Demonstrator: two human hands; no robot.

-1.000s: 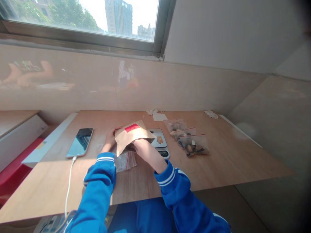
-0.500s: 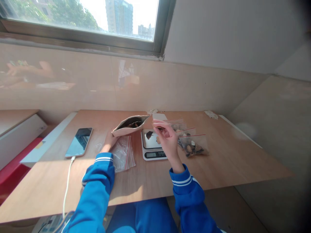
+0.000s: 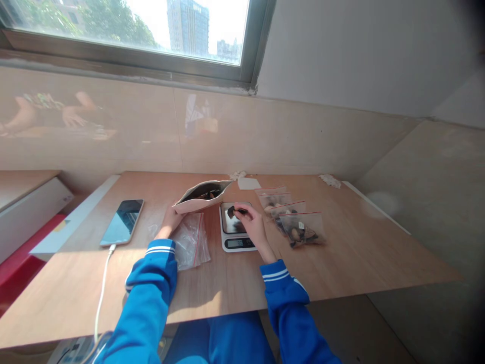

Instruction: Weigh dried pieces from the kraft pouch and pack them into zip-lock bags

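Note:
My left hand (image 3: 171, 220) is closed on the left end of a paper pouch (image 3: 197, 203), whose mouth gapes upward and shows dark pieces inside. Over the pan of a small white digital scale (image 3: 224, 237), my right hand (image 3: 253, 225) pinches a dark, flat dried piece (image 3: 241, 211). Another dark piece (image 3: 231, 212) shows at the fingertips; whether it is held or lies on the pan I cannot tell. The hand hides the right part of the pan. Under my left wrist lies a stack of clear zip bags (image 3: 193, 242).
Right of the scale lie several filled zip bags (image 3: 303, 232) with dark and tan pieces. Behind it is a white paper (image 3: 248, 183). A phone (image 3: 123, 222) with a white cable (image 3: 101, 288) lies at the left. The wall (image 3: 212, 131) bounds the table's back.
My right hand has come down and left from beside the pouch's mouth to the scale's pan. My left hand and the pouch have stayed nearly still.

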